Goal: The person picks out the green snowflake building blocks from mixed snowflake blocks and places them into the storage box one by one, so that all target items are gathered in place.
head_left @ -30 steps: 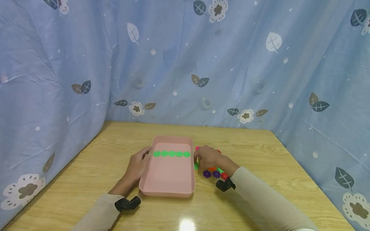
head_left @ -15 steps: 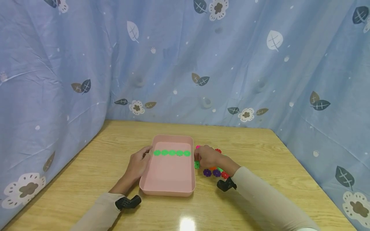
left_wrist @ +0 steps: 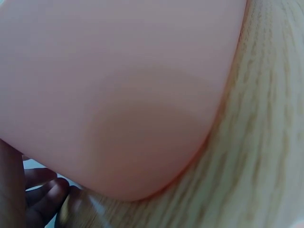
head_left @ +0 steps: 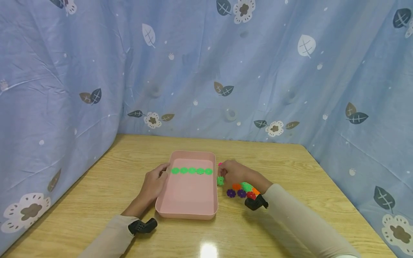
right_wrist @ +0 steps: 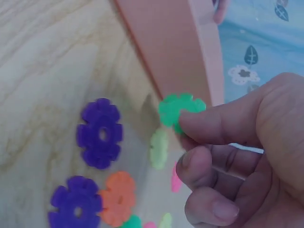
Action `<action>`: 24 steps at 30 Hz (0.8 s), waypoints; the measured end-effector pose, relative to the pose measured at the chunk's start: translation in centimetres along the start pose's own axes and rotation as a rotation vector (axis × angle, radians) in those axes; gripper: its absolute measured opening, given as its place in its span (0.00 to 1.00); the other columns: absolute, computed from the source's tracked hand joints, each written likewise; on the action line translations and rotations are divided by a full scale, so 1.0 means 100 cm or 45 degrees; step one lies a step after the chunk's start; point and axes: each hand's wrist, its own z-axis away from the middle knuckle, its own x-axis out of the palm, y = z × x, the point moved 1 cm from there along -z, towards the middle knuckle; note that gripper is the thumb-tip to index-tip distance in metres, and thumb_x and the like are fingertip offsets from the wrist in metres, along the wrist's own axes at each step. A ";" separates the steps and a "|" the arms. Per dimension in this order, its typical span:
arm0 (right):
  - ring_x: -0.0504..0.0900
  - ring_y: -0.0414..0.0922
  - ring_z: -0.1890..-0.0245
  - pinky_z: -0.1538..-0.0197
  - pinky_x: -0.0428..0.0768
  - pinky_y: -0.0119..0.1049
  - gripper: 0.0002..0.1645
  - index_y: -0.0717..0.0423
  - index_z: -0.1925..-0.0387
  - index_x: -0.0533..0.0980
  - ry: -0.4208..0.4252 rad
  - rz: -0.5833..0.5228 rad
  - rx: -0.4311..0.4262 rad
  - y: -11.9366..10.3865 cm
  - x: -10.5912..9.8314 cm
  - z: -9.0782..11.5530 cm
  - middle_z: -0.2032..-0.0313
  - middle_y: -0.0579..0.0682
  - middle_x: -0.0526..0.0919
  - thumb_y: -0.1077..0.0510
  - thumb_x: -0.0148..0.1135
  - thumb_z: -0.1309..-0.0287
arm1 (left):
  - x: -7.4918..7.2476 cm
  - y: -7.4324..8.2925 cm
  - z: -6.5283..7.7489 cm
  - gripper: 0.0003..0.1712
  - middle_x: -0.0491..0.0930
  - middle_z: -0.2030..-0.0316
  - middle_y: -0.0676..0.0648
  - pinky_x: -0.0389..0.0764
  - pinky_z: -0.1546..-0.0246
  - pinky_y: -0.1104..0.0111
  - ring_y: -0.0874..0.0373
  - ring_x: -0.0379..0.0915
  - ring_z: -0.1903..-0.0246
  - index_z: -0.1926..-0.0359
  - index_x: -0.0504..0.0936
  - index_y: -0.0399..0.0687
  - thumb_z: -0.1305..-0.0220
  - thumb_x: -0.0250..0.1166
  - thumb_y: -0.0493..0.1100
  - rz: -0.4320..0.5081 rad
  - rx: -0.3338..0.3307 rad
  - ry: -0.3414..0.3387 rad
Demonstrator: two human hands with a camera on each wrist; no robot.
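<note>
In my right hand I pinch a green flower piece just right of the pink tray, while my left hand touches the tray's left side, though whether it grips I cannot tell.

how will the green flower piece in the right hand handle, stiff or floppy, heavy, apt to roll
The green flower piece is probably stiff: it shows no droop though the right hand pinches it by one side. It looks thin, so likely light for its size. Its notched rim would probably hinder smooth rolling.
</note>
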 end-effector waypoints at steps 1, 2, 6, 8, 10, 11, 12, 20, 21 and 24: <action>0.59 0.39 0.81 0.69 0.67 0.33 0.17 0.58 0.65 0.80 0.008 -0.013 0.020 0.000 -0.002 0.000 0.82 0.43 0.69 0.77 0.53 0.53 | 0.000 0.000 0.000 0.26 0.80 0.41 0.37 0.78 0.48 0.52 0.45 0.80 0.48 0.31 0.73 0.39 0.26 0.47 0.39 0.000 0.001 -0.001; 0.59 0.39 0.81 0.69 0.68 0.33 0.17 0.59 0.64 0.80 0.019 -0.022 0.032 0.000 -0.003 0.000 0.81 0.44 0.71 0.76 0.52 0.51 | 0.000 0.000 0.000 0.26 0.80 0.41 0.37 0.78 0.48 0.52 0.45 0.80 0.47 0.31 0.73 0.40 0.25 0.47 0.40 0.000 0.000 -0.002; 0.65 0.41 0.81 0.71 0.70 0.34 0.13 0.61 0.62 0.79 0.081 -0.099 0.122 0.000 -0.011 0.000 0.73 0.49 0.79 0.74 0.54 0.45 | 0.000 0.001 0.001 0.26 0.79 0.40 0.36 0.77 0.45 0.49 0.43 0.79 0.45 0.31 0.73 0.39 0.25 0.47 0.39 0.000 -0.001 0.000; 0.68 0.42 0.80 0.72 0.72 0.34 0.11 0.61 0.61 0.79 0.123 -0.147 0.149 -0.001 -0.014 0.000 0.69 0.51 0.81 0.73 0.55 0.42 | 0.000 0.001 0.001 0.26 0.79 0.41 0.36 0.78 0.46 0.49 0.43 0.79 0.46 0.31 0.73 0.39 0.26 0.47 0.39 -0.003 0.000 0.005; 0.70 0.43 0.79 0.72 0.73 0.35 0.10 0.62 0.60 0.78 0.174 -0.190 0.154 -0.002 -0.017 0.000 0.68 0.53 0.81 0.72 0.55 0.40 | 0.000 0.001 0.001 0.26 0.80 0.41 0.36 0.78 0.46 0.49 0.43 0.80 0.46 0.31 0.73 0.39 0.26 0.48 0.39 -0.001 -0.001 0.010; 0.71 0.44 0.79 0.72 0.74 0.36 0.09 0.62 0.59 0.77 0.200 -0.213 0.142 -0.003 -0.019 0.001 0.68 0.54 0.80 0.72 0.55 0.39 | 0.000 0.001 0.001 0.26 0.80 0.41 0.36 0.78 0.47 0.49 0.43 0.80 0.46 0.31 0.73 0.39 0.26 0.48 0.39 0.000 -0.001 0.011; 0.72 0.44 0.79 0.71 0.75 0.36 0.08 0.62 0.59 0.77 0.231 -0.224 0.123 -0.004 -0.020 0.000 0.68 0.54 0.80 0.72 0.55 0.38 | 0.000 0.001 0.000 0.26 0.80 0.41 0.36 0.78 0.47 0.50 0.43 0.80 0.47 0.31 0.73 0.39 0.26 0.47 0.39 0.002 -0.002 0.009; 0.74 0.47 0.77 0.69 0.77 0.37 0.06 0.63 0.56 0.75 0.427 -0.330 0.017 -0.007 -0.025 -0.002 0.65 0.55 0.78 0.69 0.57 0.34 | 0.000 0.001 -0.001 0.25 0.78 0.40 0.35 0.77 0.44 0.48 0.41 0.78 0.43 0.31 0.72 0.38 0.24 0.47 0.39 0.024 -0.004 -0.003; 0.74 0.47 0.76 0.69 0.77 0.37 0.06 0.63 0.56 0.75 0.446 -0.333 0.008 -0.008 -0.025 -0.002 0.65 0.55 0.78 0.69 0.57 0.33 | 0.000 0.001 -0.001 0.25 0.78 0.40 0.35 0.77 0.44 0.48 0.41 0.78 0.44 0.31 0.73 0.38 0.24 0.47 0.39 0.027 -0.008 0.000; 0.75 0.49 0.75 0.68 0.77 0.36 0.06 0.63 0.55 0.75 0.503 -0.347 -0.019 -0.011 -0.026 -0.005 0.65 0.55 0.78 0.68 0.57 0.33 | 0.000 0.001 0.000 0.25 0.79 0.40 0.35 0.77 0.44 0.48 0.42 0.79 0.44 0.31 0.73 0.38 0.25 0.47 0.39 0.014 -0.006 0.005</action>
